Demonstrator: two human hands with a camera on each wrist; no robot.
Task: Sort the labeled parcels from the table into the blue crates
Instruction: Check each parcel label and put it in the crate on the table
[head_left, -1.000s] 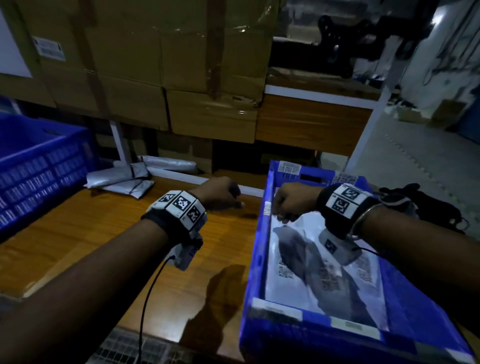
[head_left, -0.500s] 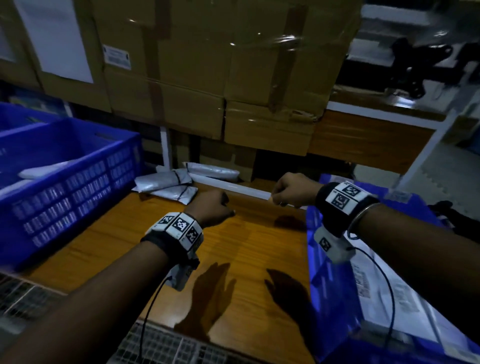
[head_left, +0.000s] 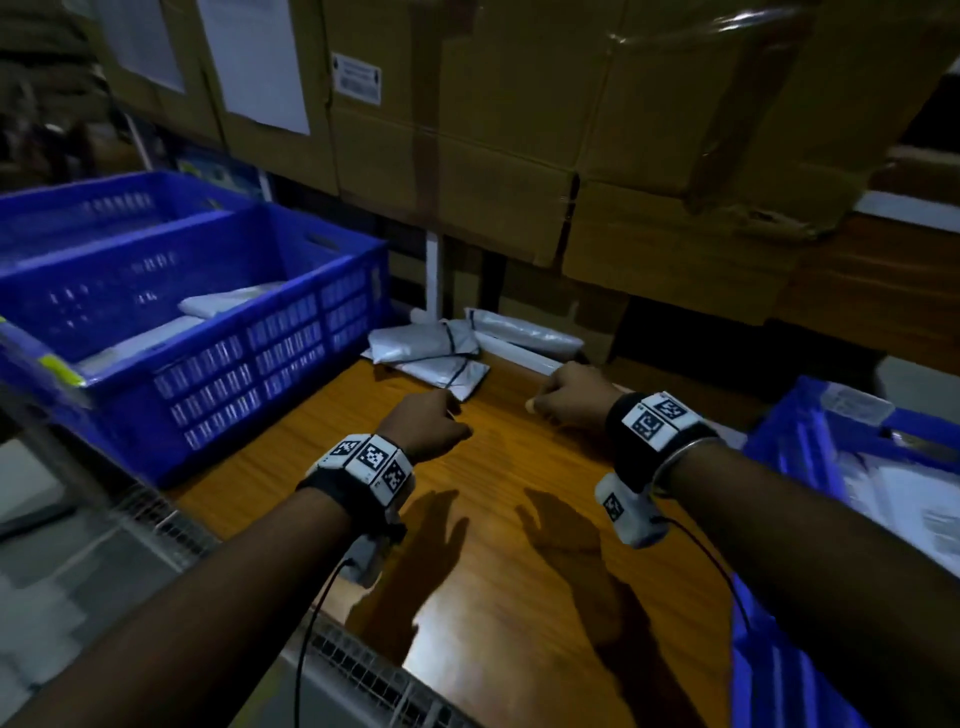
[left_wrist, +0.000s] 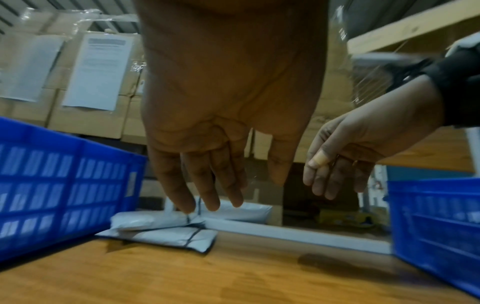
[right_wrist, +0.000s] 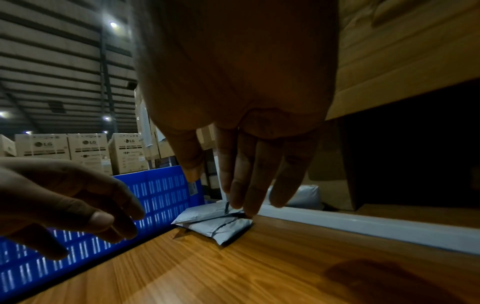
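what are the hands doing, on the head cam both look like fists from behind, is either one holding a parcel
Observer: No. The left wrist view shows the left hand with its fingers hanging straight and nothing in its grip.
Operator: and the right one
Observer: Empty too. In the right wrist view the right hand has straight fingers pointing down toward the stacked parcels.
Operator: touching them yet
Observer: Cannot tell. In both wrist views the fingertips overlap the parcels, yet both hands look raised above the table.
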